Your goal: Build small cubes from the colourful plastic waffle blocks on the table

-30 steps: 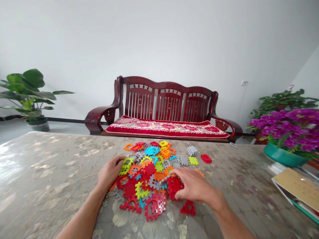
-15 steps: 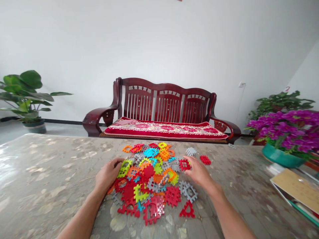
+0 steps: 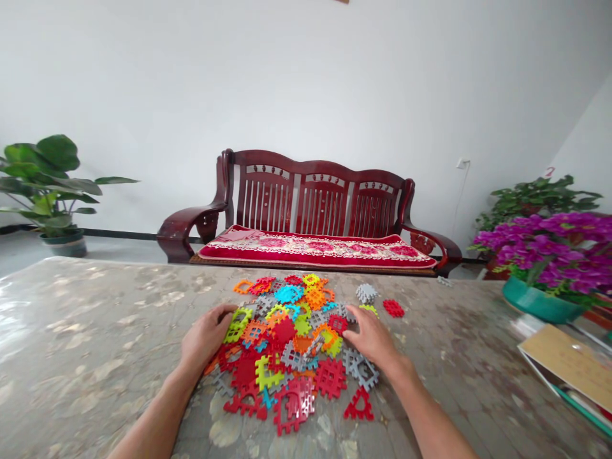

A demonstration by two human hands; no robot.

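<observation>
Heap of flat, notch-edged plastic pieces (image 3: 245, 371) in red, orange, lime green, blue and grey: piled on the centre of a grey-brown worktop with a pale floral pattern (image 3: 109, 357), between both hands.

Left hand (image 3: 204, 336): at the left edge of the heap, fingers bent inward, tips beside a lime-green plastic piece with window cut-outs (image 3: 237, 326); cannot tell whether they grip it.

Right hand (image 3: 375, 339): at the right edge, thumb and forefinger parted by a moderate gap; a small red plastic piece with square cut-outs (image 3: 338, 324) lies at their tips, on the heap. Whether it is pinched, cannot tell.

Near the right hand: a pair of grey notched plastic pieces (image 3: 352, 362), nearer the wearer and overlapping; a lime-green plastic piece (image 3: 369, 310), partly hidden behind the hand; a grey notched plastic piece (image 3: 366, 293) and a solid red notched plastic piece (image 3: 393, 308), both lying apart beyond it.

Near edge: one red triangular plastic piece with a cut-out centre (image 3: 358, 415), apart from the heap.

Right end of worktop: a teal bowl (image 3: 542, 301) of purple flowers (image 3: 557, 239).

Behind: a dark red-brown wooden bench (image 3: 322, 205) with a red-and-cream floral seat cover (image 3: 320, 248).
</observation>
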